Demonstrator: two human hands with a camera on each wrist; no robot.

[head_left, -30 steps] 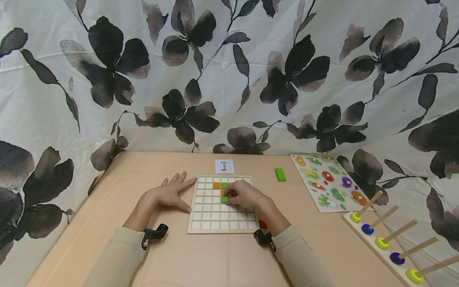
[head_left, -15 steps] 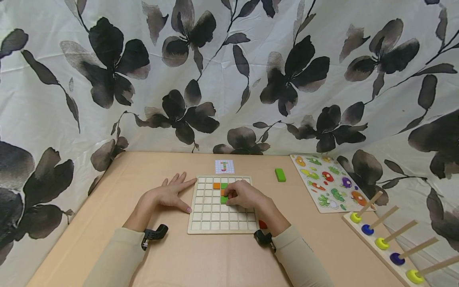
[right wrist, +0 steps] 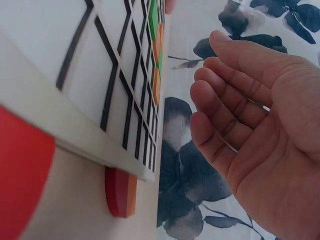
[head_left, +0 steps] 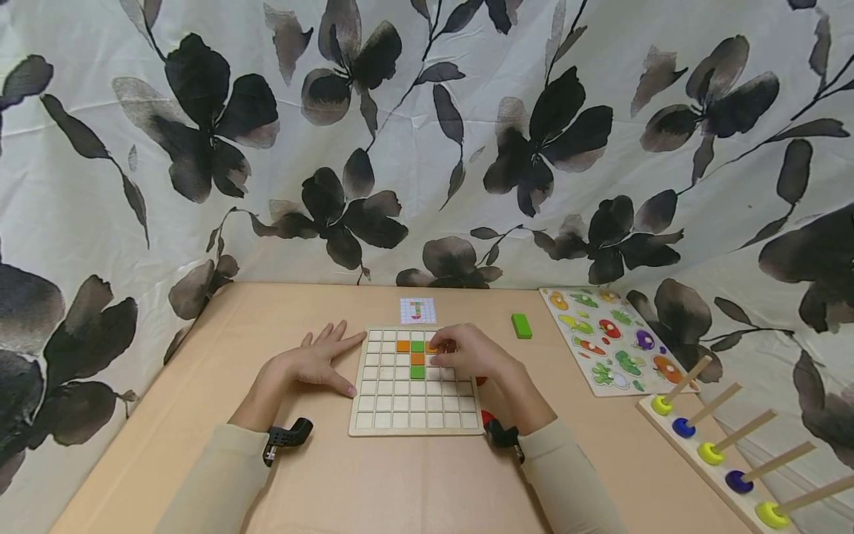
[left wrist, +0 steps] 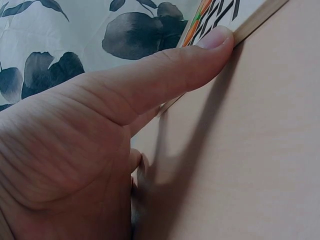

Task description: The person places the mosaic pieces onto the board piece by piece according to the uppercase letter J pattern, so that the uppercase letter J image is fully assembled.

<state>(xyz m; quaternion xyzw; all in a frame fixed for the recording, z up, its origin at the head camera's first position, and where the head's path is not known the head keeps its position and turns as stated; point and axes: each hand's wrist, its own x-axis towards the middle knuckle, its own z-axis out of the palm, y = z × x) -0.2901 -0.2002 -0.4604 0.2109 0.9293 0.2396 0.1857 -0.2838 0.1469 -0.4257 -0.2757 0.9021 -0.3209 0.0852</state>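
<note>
A white grid board with a pale frame lies on the table. Green and orange square tiles, such as a green tile and an orange tile, form a T-like shape in its upper part. My left hand spreads its fingers on the left; the thumb and index fingertips touch the board's edge. Over the right end of the top tile row hovers my right hand, partly covering an orange tile. In the right wrist view its fingers are loosely bent, holding nothing, apart from the board.
A small pattern card lies behind the board. To the right are a green block, a fruit-and-vegetable picture board and a peg stand with rings. Red pieces lie along the board's right edge.
My right hand has moved right, off the column of tiles, uncovering the lower orange and green tiles and part of the right-hand orange one. The left hand has stayed put.
</note>
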